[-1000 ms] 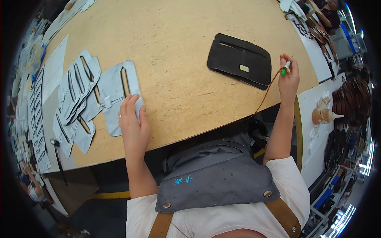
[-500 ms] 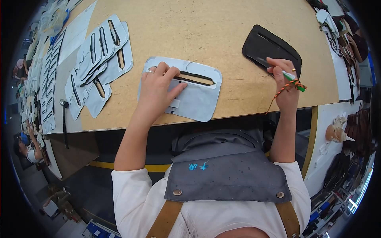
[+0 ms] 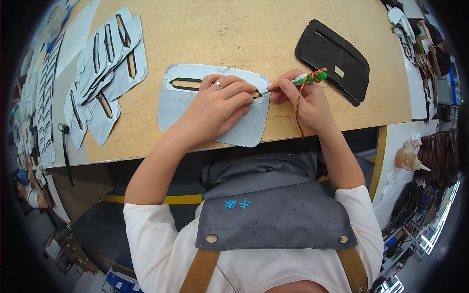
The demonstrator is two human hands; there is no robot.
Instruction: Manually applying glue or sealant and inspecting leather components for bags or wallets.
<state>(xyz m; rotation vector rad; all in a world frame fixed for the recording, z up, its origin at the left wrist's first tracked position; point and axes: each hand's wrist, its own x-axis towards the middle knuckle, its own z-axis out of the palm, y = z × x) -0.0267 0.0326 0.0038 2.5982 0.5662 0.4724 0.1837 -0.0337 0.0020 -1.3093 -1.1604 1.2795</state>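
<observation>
A light grey panel [image 3: 183, 110] with a dark-edged slot lies flat near the table's front edge. My left hand [image 3: 220, 105] rests across it, fingers bent and close together, their tips pressing at the slot's right end. My right hand [image 3: 303, 100] is closed round a slim green-handled tool [image 3: 316, 77] with a thin dark tip and an orange-and-black cord [image 3: 298, 108] hanging from it. That tip meets the panel beside my left fingertips; its exact contact is too small to make out. A loose thread [image 3: 227, 68] curls at the panel's top edge.
Right of my hands lies a black slotted panel [image 3: 337, 53] with a small pale label. Several similar grey panels [image 3: 105, 58] overlap at the left, near a dark rod-like tool [image 3: 65, 146] over the table edge. Shelves and hanging pieces [image 3: 437, 154] stand at the right.
My left hand has slid right along the panel to the slot's end. The right hand has come left from the black panel, bringing the tool's tip to the grey panel.
</observation>
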